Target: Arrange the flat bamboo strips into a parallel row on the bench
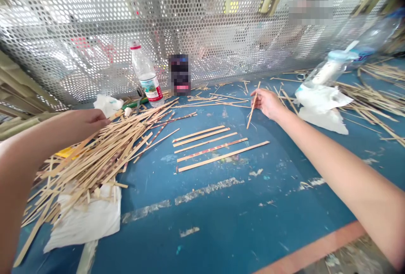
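Right fingers [257,92] hold strip [250,118]; left [99,116] unclear

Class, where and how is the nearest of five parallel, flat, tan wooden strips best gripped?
Probably pinch the right end of the nearest strip by its edges, coming from the right: that flat end juts beyond the other four strips.

Right hand [266,102] pinching strip [252,112] — left hand [90,120] at pile [103,145].
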`<action>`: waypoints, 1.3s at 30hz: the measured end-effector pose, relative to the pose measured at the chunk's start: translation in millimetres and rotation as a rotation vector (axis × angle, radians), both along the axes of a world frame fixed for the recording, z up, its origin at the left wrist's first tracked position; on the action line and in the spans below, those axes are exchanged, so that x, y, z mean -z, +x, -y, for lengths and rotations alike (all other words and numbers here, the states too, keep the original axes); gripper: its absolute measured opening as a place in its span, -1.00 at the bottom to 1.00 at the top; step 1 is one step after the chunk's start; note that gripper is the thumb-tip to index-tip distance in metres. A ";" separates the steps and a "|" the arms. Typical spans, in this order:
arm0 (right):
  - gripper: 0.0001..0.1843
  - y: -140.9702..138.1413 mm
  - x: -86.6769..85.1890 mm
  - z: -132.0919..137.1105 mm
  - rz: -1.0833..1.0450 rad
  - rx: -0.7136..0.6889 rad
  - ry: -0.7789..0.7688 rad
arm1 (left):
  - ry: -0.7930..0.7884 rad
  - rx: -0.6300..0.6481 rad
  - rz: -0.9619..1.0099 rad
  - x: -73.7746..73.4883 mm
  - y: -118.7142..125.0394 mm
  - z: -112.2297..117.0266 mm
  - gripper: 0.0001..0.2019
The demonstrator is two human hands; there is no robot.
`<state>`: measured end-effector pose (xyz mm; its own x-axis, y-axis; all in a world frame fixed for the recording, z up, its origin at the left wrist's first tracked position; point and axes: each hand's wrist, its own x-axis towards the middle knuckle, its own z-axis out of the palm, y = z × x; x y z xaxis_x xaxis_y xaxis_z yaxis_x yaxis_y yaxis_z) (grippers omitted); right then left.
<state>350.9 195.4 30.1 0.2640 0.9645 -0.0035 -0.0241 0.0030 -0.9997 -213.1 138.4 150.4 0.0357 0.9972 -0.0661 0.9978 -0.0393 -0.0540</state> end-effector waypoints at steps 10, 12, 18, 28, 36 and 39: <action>-0.44 2.9 12.6 -13.7 -0.005 0.126 0.102 | 0.061 0.352 0.276 -3.5 86.6 38.6 -0.62; -0.35 1.6 15.3 -16.2 0.075 0.137 0.106 | -0.073 0.468 0.351 4.3 115.0 36.5 -0.63; -0.45 4.6 17.0 -16.1 0.189 0.047 0.120 | -0.254 0.618 0.346 36.7 201.3 -15.7 -0.67; -0.62 3.5 8.1 -13.5 0.058 0.001 0.085 | -0.374 0.758 0.476 80.9 220.5 -72.0 -0.65; -0.64 5.1 5.2 -8.5 0.042 -0.024 0.119 | -0.308 0.833 0.510 88.4 213.5 -65.7 -0.67; -0.64 5.7 4.6 -7.0 0.070 -0.027 0.125 | -0.292 0.873 0.503 90.0 212.2 -67.0 -0.67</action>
